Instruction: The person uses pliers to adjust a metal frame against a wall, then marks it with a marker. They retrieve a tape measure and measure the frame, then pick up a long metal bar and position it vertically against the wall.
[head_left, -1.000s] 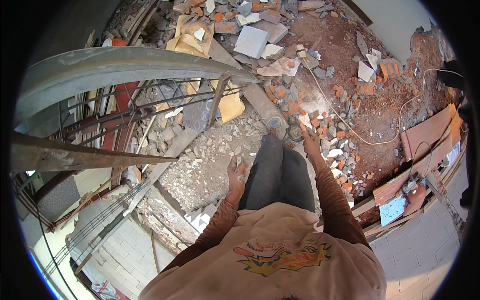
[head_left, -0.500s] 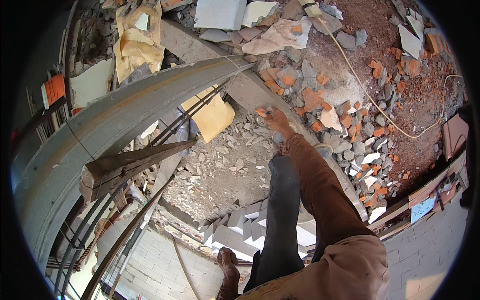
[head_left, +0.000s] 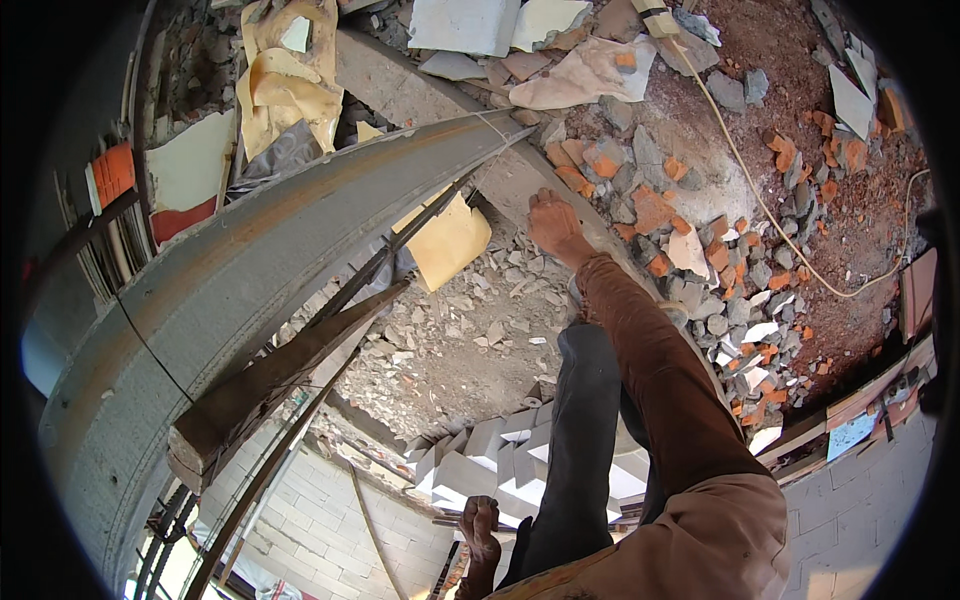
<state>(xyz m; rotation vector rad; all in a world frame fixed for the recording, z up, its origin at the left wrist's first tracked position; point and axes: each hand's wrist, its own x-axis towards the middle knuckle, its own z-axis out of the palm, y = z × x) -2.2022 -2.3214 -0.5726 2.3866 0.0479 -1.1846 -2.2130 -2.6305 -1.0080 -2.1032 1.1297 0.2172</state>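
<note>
My right hand (head_left: 558, 228), at the end of a brown sleeve, reaches out over a dusty concrete beam (head_left: 515, 185). Its fingers are curled, and whatever may be in them is hidden. Beside it on the right lie broken orange brick pieces (head_left: 652, 208) and grey rubble. My left hand (head_left: 481, 515) is low in the view, close to my dark-trousered leg (head_left: 583, 420). Its fingers are folded in, and I cannot see anything held. Just beyond it are stacked white blocks (head_left: 484, 440).
A long grey metal beam (head_left: 270, 210) curves across the left, with a rough timber (head_left: 290, 375) below it. A yellow sheet (head_left: 450, 240) hangs over the rubble-strewn pit (head_left: 470, 340). At the right, a pale hose (head_left: 745, 160) crosses reddish soil.
The orange piece that showed in my right hand's fingers is out of sight. That hand now lies over the beam, fingers curled downward. The whole view has shifted slightly.
</note>
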